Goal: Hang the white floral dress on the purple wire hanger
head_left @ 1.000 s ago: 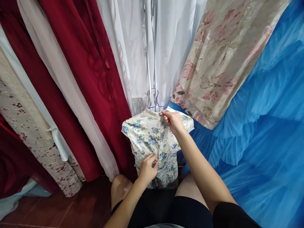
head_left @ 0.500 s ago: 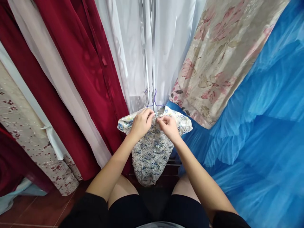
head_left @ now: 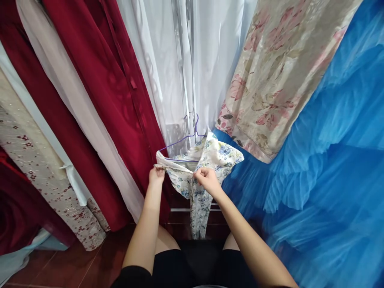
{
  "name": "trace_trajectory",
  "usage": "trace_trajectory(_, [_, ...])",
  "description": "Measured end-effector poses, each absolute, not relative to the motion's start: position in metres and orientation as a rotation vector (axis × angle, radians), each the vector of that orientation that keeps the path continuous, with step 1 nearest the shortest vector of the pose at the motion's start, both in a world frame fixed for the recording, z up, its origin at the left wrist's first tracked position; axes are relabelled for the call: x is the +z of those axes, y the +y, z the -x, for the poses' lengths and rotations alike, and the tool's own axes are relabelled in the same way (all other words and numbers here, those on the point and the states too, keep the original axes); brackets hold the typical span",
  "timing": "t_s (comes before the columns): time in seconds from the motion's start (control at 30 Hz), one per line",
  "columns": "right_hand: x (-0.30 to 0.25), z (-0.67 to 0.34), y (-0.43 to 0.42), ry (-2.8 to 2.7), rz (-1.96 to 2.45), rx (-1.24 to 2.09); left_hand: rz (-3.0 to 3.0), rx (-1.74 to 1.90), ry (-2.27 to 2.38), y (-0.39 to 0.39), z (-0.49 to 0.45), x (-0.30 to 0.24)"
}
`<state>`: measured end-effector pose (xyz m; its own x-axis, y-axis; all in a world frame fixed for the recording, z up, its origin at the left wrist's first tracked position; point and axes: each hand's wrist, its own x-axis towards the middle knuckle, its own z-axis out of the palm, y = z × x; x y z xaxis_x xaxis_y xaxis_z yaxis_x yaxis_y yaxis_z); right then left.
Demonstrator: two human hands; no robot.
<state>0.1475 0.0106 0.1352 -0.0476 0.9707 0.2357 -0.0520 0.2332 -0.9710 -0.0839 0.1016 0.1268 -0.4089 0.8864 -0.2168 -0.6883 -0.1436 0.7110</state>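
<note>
A small white garment with blue flowers point(head_left: 210, 156) hangs on a purple wire hanger point(head_left: 180, 141) in front of me. Its left side has slipped off, so the hanger's left arm is bare. My left hand point(head_left: 156, 175) is closed on the garment's left edge by the hanger's left tip. My right hand point(head_left: 205, 179) is closed on the cloth at the garment's middle, below the hanger's lower bar. The rest of the garment droops down between my knees.
Long hanging cloths surround the hanger: dark red fabric point(head_left: 99, 80) and a beige dotted one point(head_left: 39, 168) at left, sheer white curtain point(head_left: 192, 60) behind, pink floral cloth point(head_left: 279, 72) and blue tulle point(head_left: 330, 168) at right. Dark wood floor point(head_left: 90, 264) lies below.
My hands moved down from the collar and apart. The garment's left shoulder came off the hanger, baring the purple wire, and the cloth now hangs bunched to the right.
</note>
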Motion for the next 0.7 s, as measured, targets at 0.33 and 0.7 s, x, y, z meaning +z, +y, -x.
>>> trace_trajectory(0.33, [0.023,-0.207,-0.040,-0.402,1.092,0.873,-0.340,1.494,0.694,0.022,-0.016,0.093])
trace_trajectory(0.7, [0.092,-0.185,-0.071,-0.985,0.877,1.394,-1.634,1.313,0.785,-0.055,-0.067,0.156])
